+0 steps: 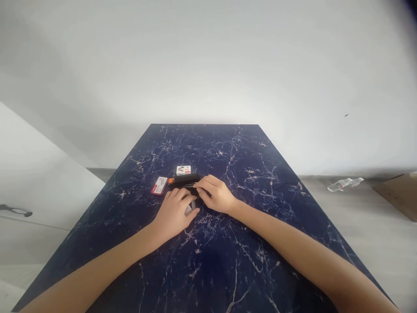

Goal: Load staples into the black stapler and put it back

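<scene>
A black tool with an orange end, which looks like a stapler, lies on the table between my hands. My left hand is closed over its near side, and a grey part shows between thumb and fingers. My right hand pinches at its right end, beside a thin silver strip. What those fingertips hold is too small to make out. Left of the tool lies a red and white box. Just behind it sits a small white box with a dark picture.
The dark blue marble-patterned table stands against a pale wall. On the floor to the right are a clear plastic bottle and a brown cardboard box. At the left is a white panel with a dark handle.
</scene>
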`<state>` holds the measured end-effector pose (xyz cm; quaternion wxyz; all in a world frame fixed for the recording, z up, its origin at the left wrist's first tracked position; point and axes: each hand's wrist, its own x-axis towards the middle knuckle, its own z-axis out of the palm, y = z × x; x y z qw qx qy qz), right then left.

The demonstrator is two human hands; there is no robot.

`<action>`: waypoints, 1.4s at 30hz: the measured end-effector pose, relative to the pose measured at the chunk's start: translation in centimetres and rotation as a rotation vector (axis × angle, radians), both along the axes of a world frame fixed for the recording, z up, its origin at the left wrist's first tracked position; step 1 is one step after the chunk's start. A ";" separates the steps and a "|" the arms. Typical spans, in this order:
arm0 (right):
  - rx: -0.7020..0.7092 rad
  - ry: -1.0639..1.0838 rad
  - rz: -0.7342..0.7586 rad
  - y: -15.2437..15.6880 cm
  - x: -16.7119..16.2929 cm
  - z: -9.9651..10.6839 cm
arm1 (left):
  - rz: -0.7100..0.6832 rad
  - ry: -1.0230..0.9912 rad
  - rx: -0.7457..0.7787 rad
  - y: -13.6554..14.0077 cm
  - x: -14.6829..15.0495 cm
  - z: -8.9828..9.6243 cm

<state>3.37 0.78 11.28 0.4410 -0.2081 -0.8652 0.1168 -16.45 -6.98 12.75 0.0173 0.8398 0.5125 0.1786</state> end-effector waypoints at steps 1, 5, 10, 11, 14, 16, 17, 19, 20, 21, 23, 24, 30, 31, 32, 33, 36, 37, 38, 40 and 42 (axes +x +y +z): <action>0.008 -0.004 0.011 0.0 0.0 0.0 | -0.005 -0.004 -0.023 0.1 0.2 -0.1; 0.017 0.002 0.018 0.1 0.0 -0.1 | -0.069 -0.017 -0.019 0.5 0.0 -0.2; 0.045 -0.025 0.071 0.0 0.3 -0.1 | -0.058 0.007 0.033 0.7 -0.2 -0.5; 0.059 -0.038 0.089 -0.1 0.3 0.0 | -0.040 -0.013 0.017 0.8 -0.2 -0.5; 0.109 -0.090 0.146 -0.3 0.2 0.1 | 0.014 -0.163 -0.060 1.0 -0.3 -0.5; 0.162 -0.130 0.186 -0.4 0.1 0.2 | 0.039 -0.312 -0.150 1.1 -0.5 -0.3; 0.194 -0.148 0.196 -0.4 0.1 0.2 | 0.043 -0.389 -0.209 1.1 -0.6 -0.2; 0.259 -0.174 0.197 -0.3 0.0 0.2 | 0.034 -0.518 -0.339 1.1 -1.0 0.1; 0.288 -0.183 0.190 -0.3 -0.1 0.3 | 0.023 -0.562 -0.397 1.1 -1.2 0.3; 0.312 -0.191 0.182 -0.3 -0.1 0.3 | 0.011 -0.591 -0.444 1.1 -1.4 0.5; 0.336 -0.209 0.166 -0.3 -0.2 0.3 | -0.016 -0.621 -0.511 1.2 -1.9 0.9; 0.338 -0.221 0.155 -0.2 -0.2 0.3 | -0.037 -0.629 -0.536 1.3 -2.1 1.1; 0.273 -0.240 0.141 0.0 -0.1 -0.4 | -0.129 -0.604 -0.599 1.5 -2.8 1.9; 0.266 -0.235 0.149 0.1 -0.1 -0.5 | -0.132 -0.600 -0.609 1.4 -2.8 2.0; 0.261 -0.231 0.155 0.1 -0.1 -0.7 | -0.136 -0.599 -0.619 1.4 -2.7 2.0; 0.258 -0.233 0.160 0.1 -0.1 -0.8 | -0.138 -0.601 -0.625 1.4 -2.7 2.0; 0.252 -0.244 0.143 0.1 -0.1 -0.9 | -0.116 -0.629 -0.616 1.4 -2.5 1.8; 0.251 -0.242 0.131 0.1 0.0 -0.9 | -0.096 -0.642 -0.600 1.5 -2.5 1.6; 0.248 -0.233 0.118 0.2 0.1 -0.9 | -0.073 -0.652 -0.581 1.6 -2.5 1.3; 0.225 -0.196 0.083 0.8 0.6 -0.8 | -0.022 -0.666 -0.539 1.7 -2.7 0.8; 0.171 -0.135 -0.001 1.8 1.3 -0.6 | 0.021 -0.674 -0.522 1.9 -2.8 0.4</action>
